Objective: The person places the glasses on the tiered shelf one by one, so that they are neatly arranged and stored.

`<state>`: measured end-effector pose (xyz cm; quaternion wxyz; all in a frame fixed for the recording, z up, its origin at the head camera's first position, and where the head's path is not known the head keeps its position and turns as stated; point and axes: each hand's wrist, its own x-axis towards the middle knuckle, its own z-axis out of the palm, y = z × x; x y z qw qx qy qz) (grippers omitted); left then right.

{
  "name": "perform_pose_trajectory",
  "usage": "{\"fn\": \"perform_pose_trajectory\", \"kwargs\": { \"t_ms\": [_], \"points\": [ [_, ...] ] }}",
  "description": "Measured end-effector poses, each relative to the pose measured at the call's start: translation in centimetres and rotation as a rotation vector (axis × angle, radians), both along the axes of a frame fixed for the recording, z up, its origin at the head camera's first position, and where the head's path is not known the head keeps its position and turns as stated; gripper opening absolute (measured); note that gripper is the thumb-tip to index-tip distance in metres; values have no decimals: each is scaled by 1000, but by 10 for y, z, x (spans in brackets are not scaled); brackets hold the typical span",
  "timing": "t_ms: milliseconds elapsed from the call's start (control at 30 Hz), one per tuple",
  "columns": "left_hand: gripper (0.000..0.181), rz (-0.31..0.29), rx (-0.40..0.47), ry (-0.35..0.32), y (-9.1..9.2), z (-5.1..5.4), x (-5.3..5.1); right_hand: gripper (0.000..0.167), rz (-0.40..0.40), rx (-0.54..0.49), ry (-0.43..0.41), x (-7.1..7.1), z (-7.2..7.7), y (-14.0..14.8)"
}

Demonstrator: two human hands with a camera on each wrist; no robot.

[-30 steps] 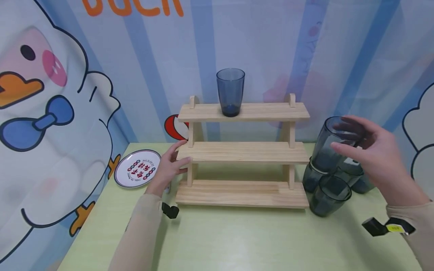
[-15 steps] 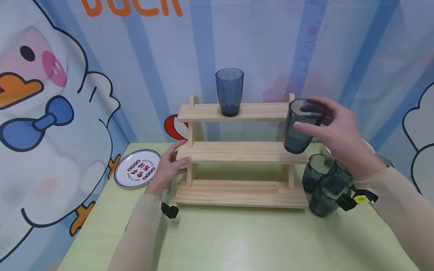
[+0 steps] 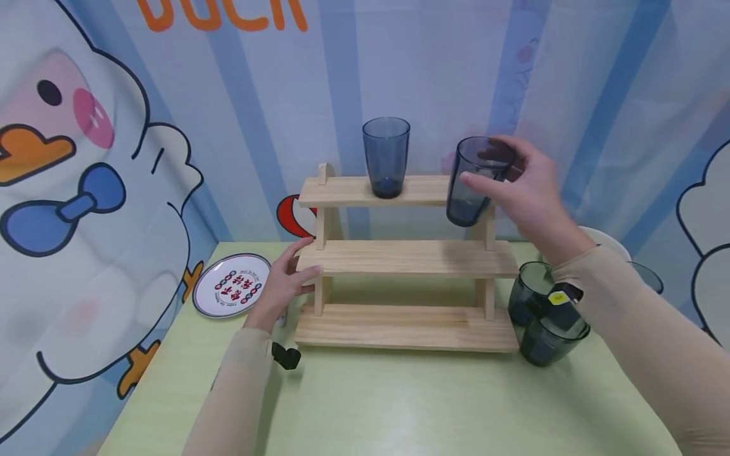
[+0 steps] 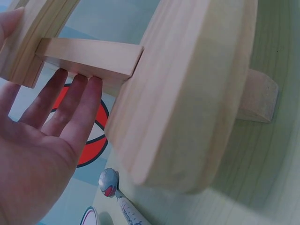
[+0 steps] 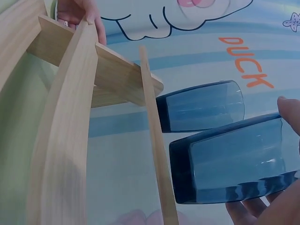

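Note:
A three-tier wooden rack (image 3: 407, 258) stands on the table, with one blue-grey glass (image 3: 386, 157) upright near the middle of its top shelf. My right hand (image 3: 527, 190) grips a second glass (image 3: 476, 183) around its upper part, at the right part of the top shelf. That glass tilts slightly; whether its base touches the shelf I cannot tell. In the right wrist view the held glass (image 5: 234, 161) shows between thumb and fingers. My left hand (image 3: 282, 285) holds the rack's left end at the middle shelf, fingertips on the upright (image 4: 89, 56) in the left wrist view.
A white plate with red print (image 3: 232, 285) lies left of the rack. Several glasses (image 3: 550, 342) stand to its right, partly behind my right forearm, near a white round object (image 3: 607, 240). In the left wrist view a spoon (image 4: 109, 182) lies beside the rack.
My right hand has carried a glass from the group at the right, up and leftward to the rack's top shelf. My left hand has stayed at the rack's left end.

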<state>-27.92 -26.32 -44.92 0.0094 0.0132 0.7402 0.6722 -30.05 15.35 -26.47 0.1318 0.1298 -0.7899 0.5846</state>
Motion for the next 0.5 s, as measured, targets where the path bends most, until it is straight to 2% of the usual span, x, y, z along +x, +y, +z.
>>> {"fn": "perform_pose_trajectory", "kwargs": {
  "t_ms": [233,500],
  "points": [
    [67,-9,3,7,-1,-2,0,75,7,-61,15,-17,-1,-19],
    [67,-19,14,6,-2,-4,-2,81,-7,-80,-33,-29,2,-28]
  ]
}}
